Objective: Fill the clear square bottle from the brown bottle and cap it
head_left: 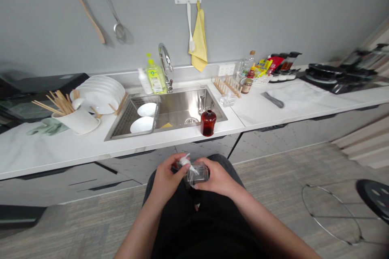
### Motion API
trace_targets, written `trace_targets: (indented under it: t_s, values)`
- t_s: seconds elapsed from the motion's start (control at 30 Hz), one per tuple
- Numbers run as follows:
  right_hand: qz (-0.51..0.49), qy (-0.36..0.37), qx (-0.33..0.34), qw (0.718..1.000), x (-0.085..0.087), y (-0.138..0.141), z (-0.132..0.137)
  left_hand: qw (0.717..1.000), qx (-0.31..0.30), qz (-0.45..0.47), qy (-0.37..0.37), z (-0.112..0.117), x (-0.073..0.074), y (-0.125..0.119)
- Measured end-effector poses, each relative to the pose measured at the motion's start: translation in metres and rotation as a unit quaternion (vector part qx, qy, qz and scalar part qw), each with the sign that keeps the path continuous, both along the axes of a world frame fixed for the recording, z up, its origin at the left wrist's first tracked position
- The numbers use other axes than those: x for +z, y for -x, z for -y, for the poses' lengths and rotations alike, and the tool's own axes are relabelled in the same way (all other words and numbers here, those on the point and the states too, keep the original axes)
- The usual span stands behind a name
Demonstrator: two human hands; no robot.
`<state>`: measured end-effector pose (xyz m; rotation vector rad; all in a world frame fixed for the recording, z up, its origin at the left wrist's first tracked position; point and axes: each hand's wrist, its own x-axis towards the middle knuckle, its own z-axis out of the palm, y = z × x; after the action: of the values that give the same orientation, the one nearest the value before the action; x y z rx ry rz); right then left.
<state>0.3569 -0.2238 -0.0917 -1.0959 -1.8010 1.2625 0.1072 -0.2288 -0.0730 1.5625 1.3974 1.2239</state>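
In front of my lap, my left hand (pixel 170 175) pinches a white pump head (pixel 185 160) between thumb and fingers. My right hand (pixel 218 177) is wrapped round a small clear plastic bottle (pixel 198 173) that lies tilted, its neck end toward the pump. Whether the pump is joined to the bottle, I cannot tell. Just beyond my hands, an amber bottle (pixel 208 123) with an uncovered neck stands upright at the counter's front edge, beside the sink.
The steel sink (pixel 179 105) holds a rack with white bowls (pixel 142 124). Behind it stand yellow-green dish soap (pixel 156 77) and the faucet (pixel 165 62). Plates (pixel 100 93) and a chopstick holder (pixel 77 121) are left; wooden racks (pixel 226 85) and a grey cloth (pixel 272 99) right.
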Motion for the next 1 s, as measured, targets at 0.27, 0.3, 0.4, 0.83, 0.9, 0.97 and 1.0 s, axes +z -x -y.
trace_targets:
  t_s: [0.27, 0.3, 0.4, 0.83, 0.9, 0.97, 1.0]
  values:
    - [0.016, -0.006, -0.015, 1.0, 0.0, 0.0, -0.002, 0.978, 0.014, 0.201, 0.062, -0.003, 0.011, 0.002]
    - [0.016, -0.006, -0.018, 1.0, 0.0, 0.001, -0.002, 0.976, 0.019, 0.208, 0.06, -0.003, 0.012, 0.002]
    - [0.01, -0.004, -0.026, 1.0, 0.001, 0.002, -0.002, 0.973, 0.032, 0.222, 0.053, -0.005, 0.012, 0.003]
    - [0.004, 0.008, -0.043, 0.999, -0.006, -0.007, -0.009, 0.917, 0.134, 0.371, 0.054, -0.016, 0.009, 0.061]
    - [0.008, 0.01, -0.04, 0.999, -0.011, -0.008, -0.012, 0.911, 0.175, 0.371, 0.038, -0.018, 0.008, 0.095]
    - [0.011, 0.012, -0.034, 0.999, -0.016, -0.009, -0.016, 0.902, 0.234, 0.362, 0.017, -0.018, 0.009, 0.134]
    - [0.012, 0.014, -0.032, 0.999, -0.017, -0.009, -0.017, 0.895, 0.266, 0.357, 0.005, -0.018, 0.009, 0.155]
